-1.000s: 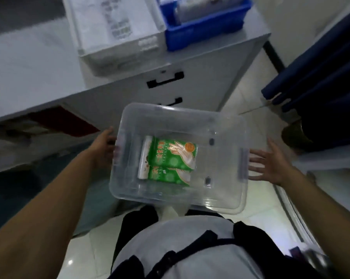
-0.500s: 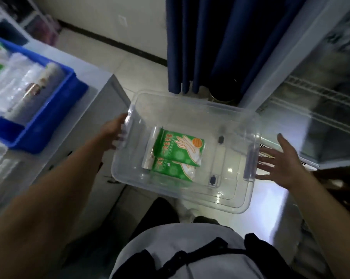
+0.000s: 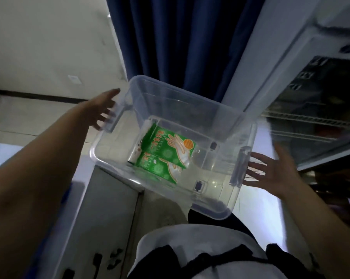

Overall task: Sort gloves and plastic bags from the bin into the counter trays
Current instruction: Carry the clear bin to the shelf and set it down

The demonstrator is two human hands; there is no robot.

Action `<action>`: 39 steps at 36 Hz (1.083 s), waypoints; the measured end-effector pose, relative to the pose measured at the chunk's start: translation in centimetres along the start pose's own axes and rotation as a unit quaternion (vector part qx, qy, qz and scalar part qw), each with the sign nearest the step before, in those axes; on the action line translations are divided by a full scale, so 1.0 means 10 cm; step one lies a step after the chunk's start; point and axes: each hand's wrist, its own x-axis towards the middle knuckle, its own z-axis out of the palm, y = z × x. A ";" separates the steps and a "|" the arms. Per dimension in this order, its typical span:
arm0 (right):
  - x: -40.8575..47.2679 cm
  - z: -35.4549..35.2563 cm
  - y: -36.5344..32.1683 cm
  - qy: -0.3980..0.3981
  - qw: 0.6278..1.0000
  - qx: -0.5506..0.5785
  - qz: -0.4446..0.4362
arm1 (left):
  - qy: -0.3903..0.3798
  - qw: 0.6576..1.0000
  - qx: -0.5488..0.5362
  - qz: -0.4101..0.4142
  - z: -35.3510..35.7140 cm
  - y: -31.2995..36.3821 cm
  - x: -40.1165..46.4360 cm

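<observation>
A clear plastic bin (image 3: 226,210) hangs in the air in front of me, tilted with its far left corner raised. Two green glove packs lie in it, one (image 3: 170,144) overlapping the other (image 3: 157,169). My left hand (image 3: 100,110) grips the bin's left handle, fingers tucked under the lip. Against the right handle my right hand (image 3: 270,173) presses flat with fingers spread. Together both hands carry the bin. No counter trays are in view.
A dark blue curtain (image 3: 180,37) hangs behind the bin. A glass-door cooler (image 3: 321,109) with wire shelves stands at the right. Below left is a grey cabinet (image 3: 109,214) with black drawer handles. A tiled floor and pale wall lie at the left.
The view has swung right and upward, away from the counter and its trays. The bin has risen and tilted between my hands; both glove packs stay inside it.
</observation>
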 end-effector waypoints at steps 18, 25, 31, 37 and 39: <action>2.05 3.01 -0.99 -0.054 0.990 -0.074 0.104 | 0.166 0.972 -0.101 -0.132 -2.16 0.22 1.66; 2.70 4.71 -1.11 -0.098 0.971 -0.164 0.146 | 0.280 0.917 -0.207 -0.195 -3.28 0.02 1.60; 3.09 6.11 -1.00 -0.130 0.944 -0.250 0.170 | 0.333 0.871 -0.282 -0.225 -4.15 -0.41 1.34; 3.56 7.63 -0.78 -0.201 0.902 -0.322 0.207 | 0.353 0.825 -0.341 -0.280 -5.07 -0.99 1.48; 3.67 8.18 -0.70 -0.194 0.891 -0.356 0.204 | 0.355 0.815 -0.349 -0.296 -5.37 -1.13 1.60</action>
